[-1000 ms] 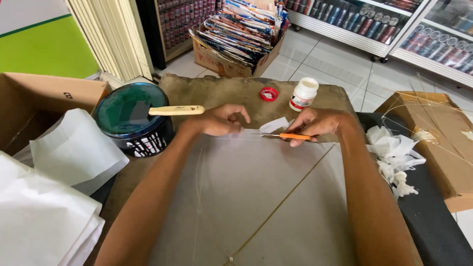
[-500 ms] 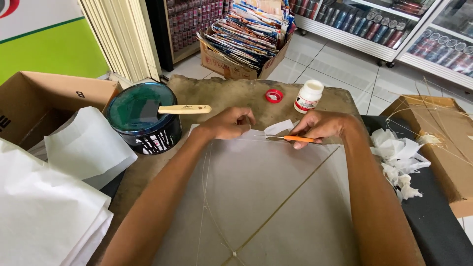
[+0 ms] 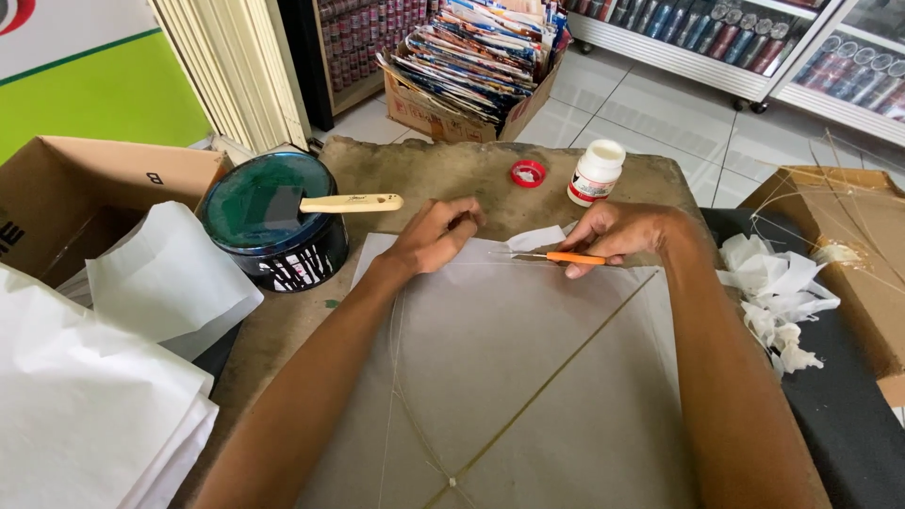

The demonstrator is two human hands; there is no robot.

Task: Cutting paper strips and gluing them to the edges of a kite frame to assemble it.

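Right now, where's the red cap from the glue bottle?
In the head view, the red cap lies on the far part of the brown tabletop, just left of the white glue bottle and beyond the right hand.

White glue bottle with red label beside red cap, brown cardboard box at left

Both forearms are showing bare from the bottom edge up to the wrists, no sleeves reaching into view, no watch, no bracelet, no gloves. Left hand and right hand are showing uncovered fingers with short nails, no rings visible. Arms are looking slim and long, nothing worn or marked on them as far as can be told
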